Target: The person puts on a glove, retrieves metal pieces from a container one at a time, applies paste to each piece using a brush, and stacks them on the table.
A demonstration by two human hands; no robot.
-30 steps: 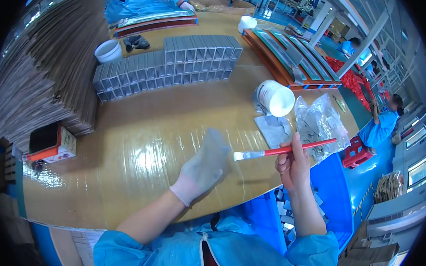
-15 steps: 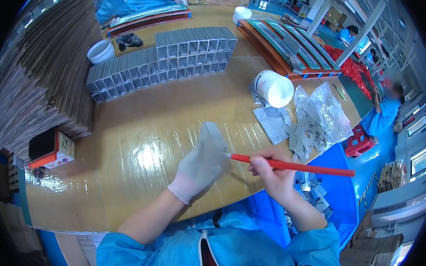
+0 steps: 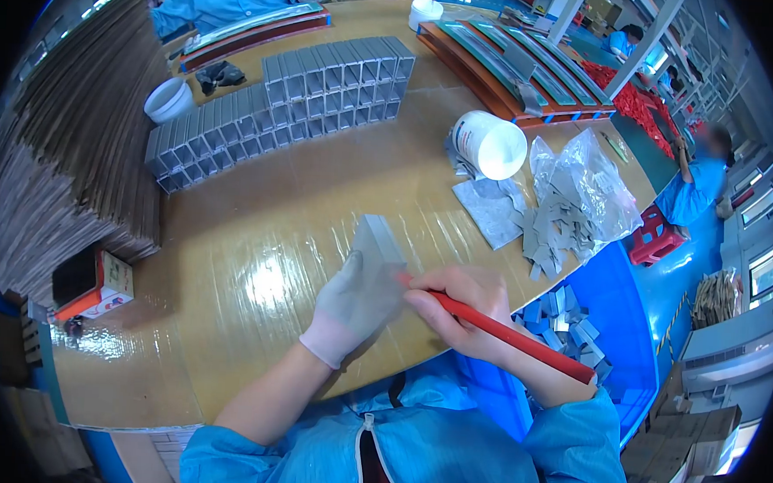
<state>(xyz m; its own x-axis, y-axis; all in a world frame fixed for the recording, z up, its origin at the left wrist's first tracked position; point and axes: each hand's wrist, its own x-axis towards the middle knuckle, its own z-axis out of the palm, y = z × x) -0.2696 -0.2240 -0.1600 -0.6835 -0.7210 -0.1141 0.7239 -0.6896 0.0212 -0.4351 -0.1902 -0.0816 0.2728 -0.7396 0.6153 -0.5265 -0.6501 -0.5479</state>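
My left hand [image 3: 346, 305], in a pale glove, is wrapped round a grey box-shaped piece [image 3: 378, 238] above the front of the table. My bare right hand [image 3: 464, 305] grips a red-handled brush [image 3: 521, 340] beside it. The handle slants down to the right, and the brush's tip is hidden at the grey piece. Beyond my hands, similar grey pieces [image 3: 298, 93] stand stacked in rows. A white tub [image 3: 501, 147] lies tilted on its side on a grey cloth [image 3: 491, 212], its mouth towards me.
A clear bag and grey scraps [image 3: 558, 229] lie at the right edge, over a blue bin [image 3: 626, 341] of grey pieces. Tall cardboard stacks [image 3: 77, 138] and a small box [image 3: 113, 284] stand left. Orange-edged racks [image 3: 518, 69] lie behind. A co-worker [image 3: 233, 2] is across the table.
My right hand has brought the brush left to the grey piece, and its handle has swung to point down and right. The camera view has shifted slightly.
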